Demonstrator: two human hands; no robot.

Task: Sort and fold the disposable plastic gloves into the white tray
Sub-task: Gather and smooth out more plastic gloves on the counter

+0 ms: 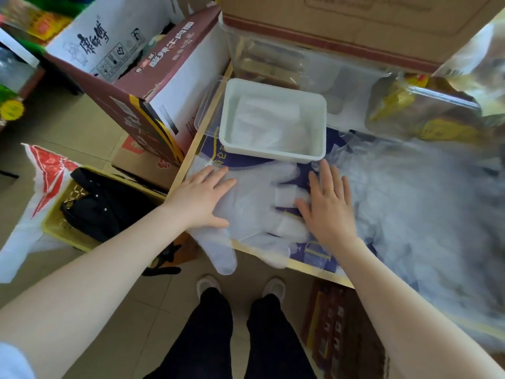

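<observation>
1. A person stands at a purple surface (237,157) with a gold edge, both bare forearms reaching forward over it.
2. The left hand (203,199) lies flat, fingers straight and spread, pressing down on the cuff end of a clear disposable plastic glove (251,212).
3. The right hand (329,206) also lies flat with fingers straight and slightly spread, pressing on the finger end of the same glove; a thin ring sits on one finger.
4. The glove stretches between the two hands, lying flat on the surface, with one part of it hanging over the near edge below the left hand.
5. Just beyond both hands sits the white tray (273,153), rectangular, holding a few folded clear gloves (269,120).
6. To the right of the right hand spreads a large loose heap of clear gloves (426,203), blurred in the view.
7. Beyond the tray stands a brown cardboard box (341,20).
8. Left of the left hand, off the surface, are a printed carton (153,77) and, lower down, a yellow basket (58,214) holding a black bag.
9. Below the hands, the person's dark trousers and light shoes (209,284) stand on a tiled floor.
</observation>
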